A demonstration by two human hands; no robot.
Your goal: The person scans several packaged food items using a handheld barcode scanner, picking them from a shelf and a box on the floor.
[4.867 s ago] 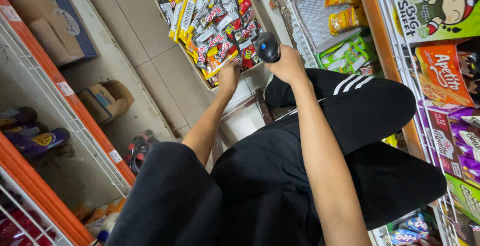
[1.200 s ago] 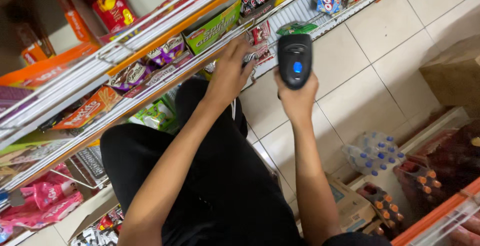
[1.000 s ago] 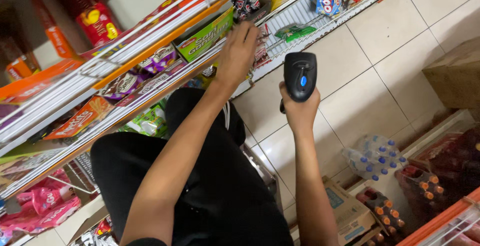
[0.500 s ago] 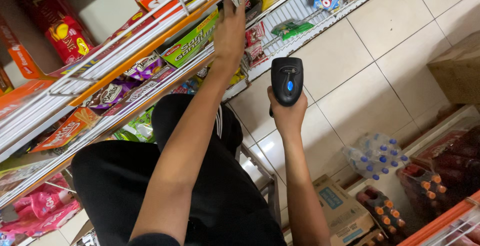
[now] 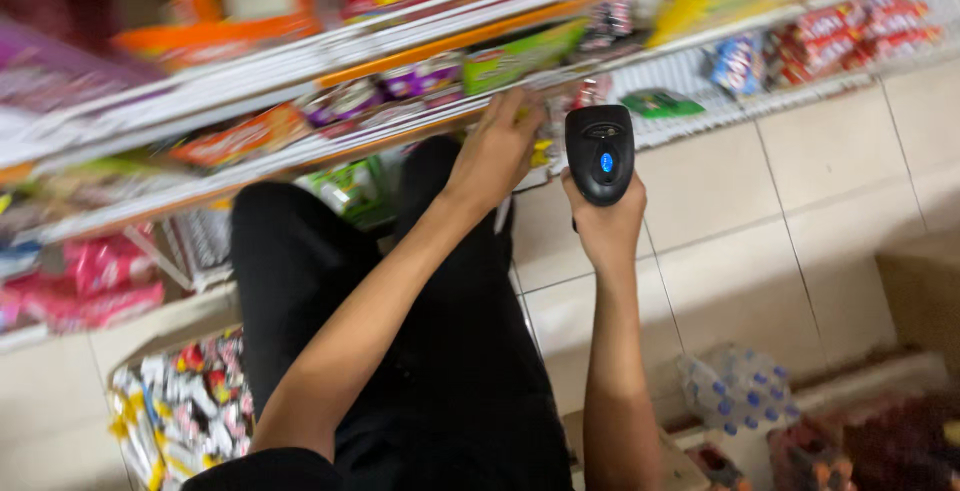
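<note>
Both of your hands are up at the snack shelves in the head view: your right hand [image 5: 607,231] is closed around the grip of a black handheld barcode scanner [image 5: 599,153] with a blue light on its back, held upright just in front of the lowest wire shelf [image 5: 700,121]. Your left hand [image 5: 497,151] reaches just beside it to the shelf edge, fingers curled over small packets there, though the blur hides whether it grips one. Below lie your black trousers [image 5: 440,351], the tiled floor [image 5: 760,221], a box of wrapped candy bars [image 5: 180,421] and a pack of water bottles [image 5: 735,391].
</note>
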